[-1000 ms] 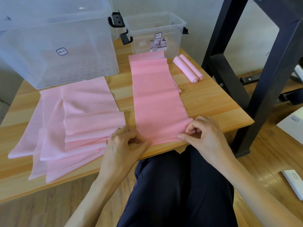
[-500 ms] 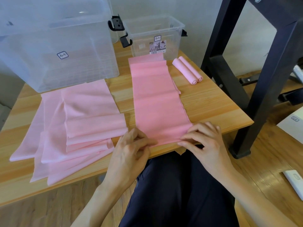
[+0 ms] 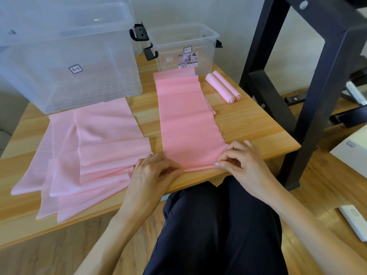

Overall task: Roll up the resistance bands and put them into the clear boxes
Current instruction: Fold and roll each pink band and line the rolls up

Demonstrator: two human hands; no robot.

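Note:
A long pink resistance band (image 3: 186, 120) lies flat down the middle of the wooden table (image 3: 254, 132), its near end at the front edge. My left hand (image 3: 153, 175) pinches that end at its left corner, and my right hand (image 3: 238, 161) pinches the right corner, where a narrow fold has formed. Two rolled pink bands (image 3: 223, 87) lie side by side at the back right. A loose pile of several unrolled pink bands (image 3: 89, 153) spreads over the left half. A large clear box (image 3: 65, 56) stands at the back left, a small clear box (image 3: 182, 50) behind the flat band.
A black metal frame (image 3: 309, 92) stands right beside the table's right edge. A white box (image 3: 351, 153) and a white flat object (image 3: 355, 221) lie on the wooden floor at the right. My dark-trousered legs (image 3: 214, 225) are under the front edge.
Both hands shifted slightly along the near end of the flat band; its edge is now turned over into a narrow fold. The camera view moved a little.

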